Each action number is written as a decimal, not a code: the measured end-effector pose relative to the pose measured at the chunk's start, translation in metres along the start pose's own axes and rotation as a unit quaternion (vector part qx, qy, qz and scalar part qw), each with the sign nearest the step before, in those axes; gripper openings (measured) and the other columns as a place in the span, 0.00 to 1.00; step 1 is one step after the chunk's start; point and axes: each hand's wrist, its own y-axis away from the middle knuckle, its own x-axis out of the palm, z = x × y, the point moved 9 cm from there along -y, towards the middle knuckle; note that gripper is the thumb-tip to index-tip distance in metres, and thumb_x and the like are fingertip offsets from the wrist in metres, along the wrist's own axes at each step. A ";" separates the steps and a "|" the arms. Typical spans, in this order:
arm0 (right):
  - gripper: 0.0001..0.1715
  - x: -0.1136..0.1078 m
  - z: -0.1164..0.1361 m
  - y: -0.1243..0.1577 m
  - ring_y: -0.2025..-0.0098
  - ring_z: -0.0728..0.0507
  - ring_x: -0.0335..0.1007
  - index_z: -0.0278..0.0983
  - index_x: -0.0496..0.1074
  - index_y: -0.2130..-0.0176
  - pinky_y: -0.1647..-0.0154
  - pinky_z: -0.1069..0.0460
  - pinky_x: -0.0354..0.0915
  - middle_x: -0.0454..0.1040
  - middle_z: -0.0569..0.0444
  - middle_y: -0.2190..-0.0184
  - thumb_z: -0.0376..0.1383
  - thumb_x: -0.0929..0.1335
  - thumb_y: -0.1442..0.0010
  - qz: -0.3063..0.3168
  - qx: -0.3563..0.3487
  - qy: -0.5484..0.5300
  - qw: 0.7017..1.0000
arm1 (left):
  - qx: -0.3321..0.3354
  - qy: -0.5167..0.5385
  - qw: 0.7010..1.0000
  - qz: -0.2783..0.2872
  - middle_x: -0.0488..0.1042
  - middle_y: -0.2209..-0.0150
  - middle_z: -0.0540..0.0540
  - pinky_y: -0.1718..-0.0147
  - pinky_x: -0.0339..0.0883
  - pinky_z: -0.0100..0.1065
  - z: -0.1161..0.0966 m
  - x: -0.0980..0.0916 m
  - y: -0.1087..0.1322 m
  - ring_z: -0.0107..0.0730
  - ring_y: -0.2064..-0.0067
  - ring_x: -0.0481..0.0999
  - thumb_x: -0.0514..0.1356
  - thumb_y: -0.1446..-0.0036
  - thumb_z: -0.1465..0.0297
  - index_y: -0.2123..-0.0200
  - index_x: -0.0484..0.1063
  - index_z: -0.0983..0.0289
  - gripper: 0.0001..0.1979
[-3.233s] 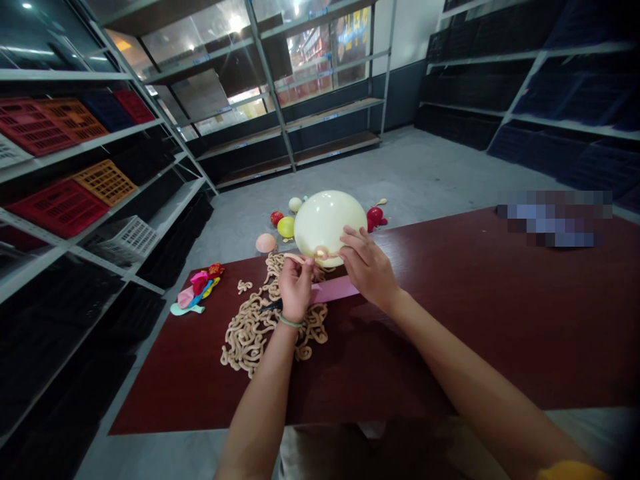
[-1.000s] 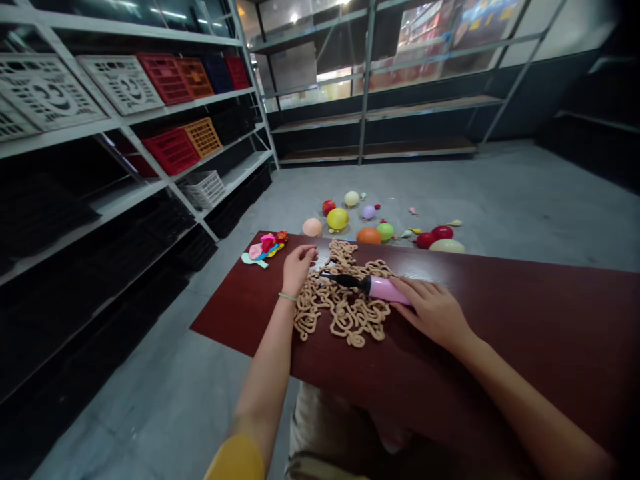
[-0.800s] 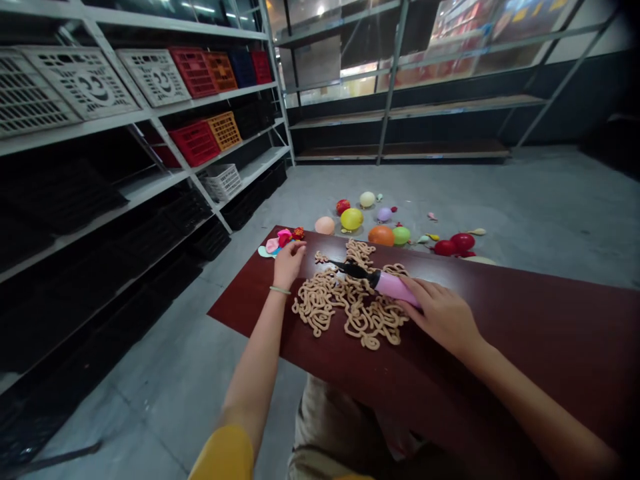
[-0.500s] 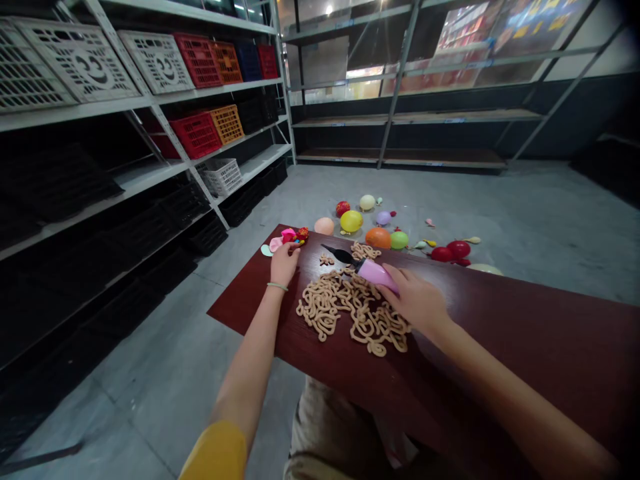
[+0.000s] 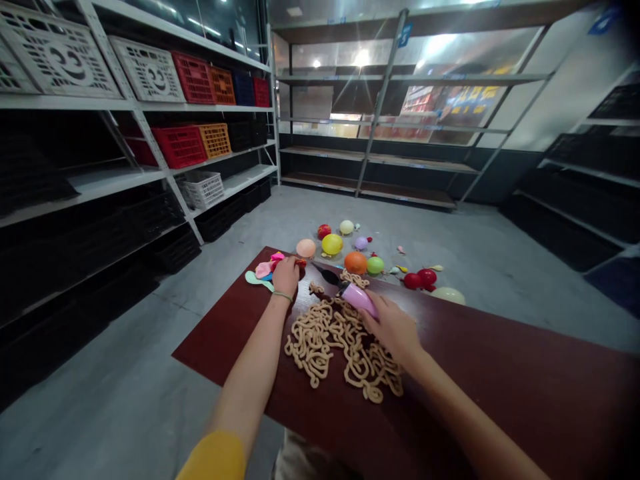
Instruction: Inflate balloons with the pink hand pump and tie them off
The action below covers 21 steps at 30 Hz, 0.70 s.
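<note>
My left hand reaches to the far left corner of the dark red table and rests on a small pile of flat coloured balloons; its fingers are curled down on them. My right hand grips the pink balloon pump, whose black nozzle points left and away. A heap of beige curly balloons lies under and between my hands.
Several inflated balloons lie on the grey floor beyond the table: orange, yellow, green, red, cream. Metal shelving with red, orange and white crates runs along the left. More shelves stand at the back and right.
The cream balloon I held at first has left my hands and lies on the floor. My right hand took up the pump; my left hand moved out to the flat balloons at the corner.
</note>
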 end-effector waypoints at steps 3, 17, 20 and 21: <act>0.27 -0.004 -0.012 0.006 0.53 0.37 0.75 0.38 0.66 0.40 0.61 0.47 0.69 0.77 0.46 0.50 0.47 0.62 0.33 0.015 0.023 -0.006 1.000 | 0.029 0.051 0.998 -0.017 0.78 0.58 0.64 0.49 0.62 0.42 -0.012 -0.008 0.004 0.45 0.54 0.74 0.53 0.37 0.71 0.59 0.77 0.64 0.12; 0.33 -0.046 -0.087 0.053 0.49 0.34 0.73 0.40 0.62 0.36 0.59 0.43 0.72 0.74 0.44 0.48 0.48 0.63 0.36 -0.084 0.058 -0.065 0.993 | -0.225 0.554 0.796 0.091 0.77 0.66 0.55 0.72 0.70 0.34 -0.108 0.034 0.021 0.33 0.72 0.77 0.56 0.37 0.52 0.50 0.69 0.64 0.22; 0.31 -0.053 -0.100 0.059 0.49 0.35 0.72 0.39 0.64 0.38 0.56 0.43 0.72 0.73 0.43 0.48 0.47 0.64 0.36 -0.092 0.060 -0.078 0.991 | -0.251 0.610 0.740 0.130 0.77 0.67 0.56 0.71 0.72 0.32 -0.142 0.048 0.046 0.32 0.70 0.78 0.58 0.38 0.54 0.51 0.69 0.65 0.21; 0.30 -0.054 -0.105 0.062 0.48 0.35 0.72 0.39 0.64 0.38 0.56 0.43 0.71 0.73 0.44 0.47 0.47 0.64 0.36 -0.092 0.063 -0.081 0.991 | -0.257 0.624 0.723 0.148 0.78 0.67 0.57 0.70 0.73 0.32 -0.152 0.054 0.055 0.33 0.69 0.79 0.58 0.37 0.55 0.52 0.70 0.65 0.20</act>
